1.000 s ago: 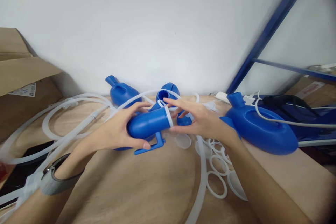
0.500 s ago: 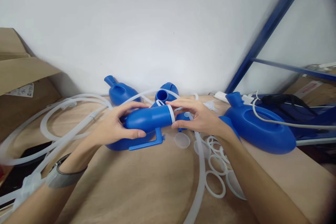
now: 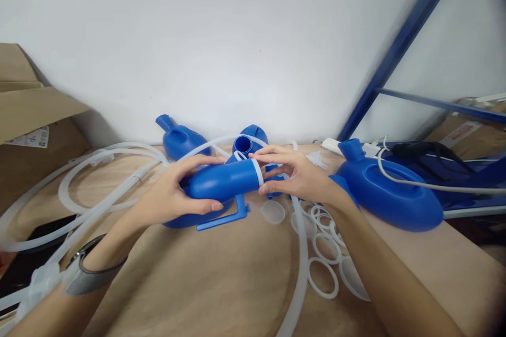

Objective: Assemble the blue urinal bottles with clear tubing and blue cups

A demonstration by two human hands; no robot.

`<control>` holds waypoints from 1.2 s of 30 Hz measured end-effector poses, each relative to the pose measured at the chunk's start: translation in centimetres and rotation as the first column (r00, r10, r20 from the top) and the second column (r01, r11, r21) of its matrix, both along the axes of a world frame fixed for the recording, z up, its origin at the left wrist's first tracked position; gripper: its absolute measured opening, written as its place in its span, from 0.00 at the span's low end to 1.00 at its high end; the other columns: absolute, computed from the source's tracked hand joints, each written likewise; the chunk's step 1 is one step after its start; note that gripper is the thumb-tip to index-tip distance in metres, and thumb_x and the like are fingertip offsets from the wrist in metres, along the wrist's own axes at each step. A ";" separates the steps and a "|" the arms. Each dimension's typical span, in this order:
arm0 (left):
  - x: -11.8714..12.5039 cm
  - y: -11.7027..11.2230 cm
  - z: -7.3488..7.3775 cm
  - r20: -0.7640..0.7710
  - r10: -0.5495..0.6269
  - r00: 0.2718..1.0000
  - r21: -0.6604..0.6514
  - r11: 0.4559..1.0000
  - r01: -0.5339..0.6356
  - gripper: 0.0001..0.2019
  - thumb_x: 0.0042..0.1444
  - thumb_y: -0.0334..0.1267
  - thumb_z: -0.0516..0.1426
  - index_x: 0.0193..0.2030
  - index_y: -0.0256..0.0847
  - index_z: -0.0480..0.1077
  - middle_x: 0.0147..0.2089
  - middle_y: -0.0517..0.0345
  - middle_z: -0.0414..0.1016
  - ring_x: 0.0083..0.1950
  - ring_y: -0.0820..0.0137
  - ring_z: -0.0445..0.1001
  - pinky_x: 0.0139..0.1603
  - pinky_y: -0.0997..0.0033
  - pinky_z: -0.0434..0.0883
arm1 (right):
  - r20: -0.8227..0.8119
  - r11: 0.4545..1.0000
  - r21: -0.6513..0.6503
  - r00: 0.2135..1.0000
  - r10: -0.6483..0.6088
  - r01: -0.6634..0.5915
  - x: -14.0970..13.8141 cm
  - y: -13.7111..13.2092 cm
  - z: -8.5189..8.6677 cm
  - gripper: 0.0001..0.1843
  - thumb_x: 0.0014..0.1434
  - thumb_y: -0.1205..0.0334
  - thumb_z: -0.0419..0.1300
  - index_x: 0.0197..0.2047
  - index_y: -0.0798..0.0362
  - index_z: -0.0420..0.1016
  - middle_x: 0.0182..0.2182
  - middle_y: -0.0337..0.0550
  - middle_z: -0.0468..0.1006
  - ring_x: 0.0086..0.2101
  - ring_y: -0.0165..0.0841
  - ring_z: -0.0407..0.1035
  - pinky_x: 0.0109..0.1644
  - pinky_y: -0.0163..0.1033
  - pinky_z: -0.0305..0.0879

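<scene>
My left hand [image 3: 179, 189] is wrapped round a blue plastic bottle with a curved wide neck [image 3: 223, 179], lying tilted with its mouth to the right. A white ring [image 3: 258, 172] sits round the rim of that mouth. My right hand [image 3: 294, 174] grips this ring between the thumb below and the fingers above. Beneath the neck hangs a blue L-shaped arm [image 3: 227, 219]. The bottle's body is partly hidden by my left hand. Just below my right hand lies a clear round disc [image 3: 273, 211] on the brown table covering [image 3: 205, 279].
More blue bottles stand at the back left [image 3: 185, 142], and a large one [image 3: 391, 189] is at the right. Clear tubing [image 3: 106, 200] coils on the left; another tube [image 3: 302, 268] crosses the front. Several white rings [image 3: 323, 277] lie by my right forearm. A cardboard box [image 3: 43, 116] is far left.
The bottle has tilted slightly, its L-shaped arm shifting a little right and down. Both hands keep their hold, and the white ring stays at the mouth.
</scene>
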State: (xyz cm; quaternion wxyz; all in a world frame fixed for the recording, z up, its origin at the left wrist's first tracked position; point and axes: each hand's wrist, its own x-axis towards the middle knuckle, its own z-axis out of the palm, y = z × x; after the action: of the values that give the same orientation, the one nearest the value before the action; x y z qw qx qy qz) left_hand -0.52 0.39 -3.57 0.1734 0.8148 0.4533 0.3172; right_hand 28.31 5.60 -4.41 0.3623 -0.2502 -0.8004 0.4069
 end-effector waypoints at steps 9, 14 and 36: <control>0.1 -0.3 0.0 -0.013 -0.008 1.000 0.048 0.999 0.009 0.34 0.49 0.55 0.70 0.62 0.47 0.73 0.57 0.52 0.79 0.54 0.55 0.79 0.58 0.57 0.76 | -0.049 1.000 -0.003 0.999 0.012 -0.012 0.1 0.2 -0.3 0.31 0.47 0.55 0.79 0.56 0.43 0.82 0.54 0.46 0.75 0.50 0.40 0.75 0.49 0.48 0.83; 0.0 -0.5 0.1 -0.057 -0.033 0.998 0.096 0.995 0.039 0.33 0.50 0.55 0.69 0.62 0.47 0.71 0.58 0.52 0.79 0.54 0.56 0.79 0.59 0.57 0.75 | -0.049 1.000 -0.022 0.999 0.016 -0.017 0.0 0.3 -0.3 0.31 0.47 0.55 0.79 0.55 0.45 0.83 0.50 0.46 0.76 0.46 0.38 0.77 0.49 0.47 0.82; 0.7 -1.2 0.0 -0.249 -0.081 0.965 0.321 0.933 0.161 0.33 0.58 0.55 0.66 0.67 0.45 0.68 0.63 0.46 0.75 0.60 0.54 0.76 0.62 0.58 0.74 | 0.047 0.983 -0.174 0.997 0.063 -0.054 0.1 0.3 0.0 0.29 0.55 0.42 0.72 0.54 0.51 0.83 0.43 0.48 0.85 0.40 0.39 0.80 0.41 0.41 0.79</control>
State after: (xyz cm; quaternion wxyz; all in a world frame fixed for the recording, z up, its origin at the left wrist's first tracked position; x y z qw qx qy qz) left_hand 0.14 -0.82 -3.54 -0.0036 0.8903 0.3577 0.2818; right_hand 28.36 5.91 -4.41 0.3061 -0.2676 -0.7783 0.4786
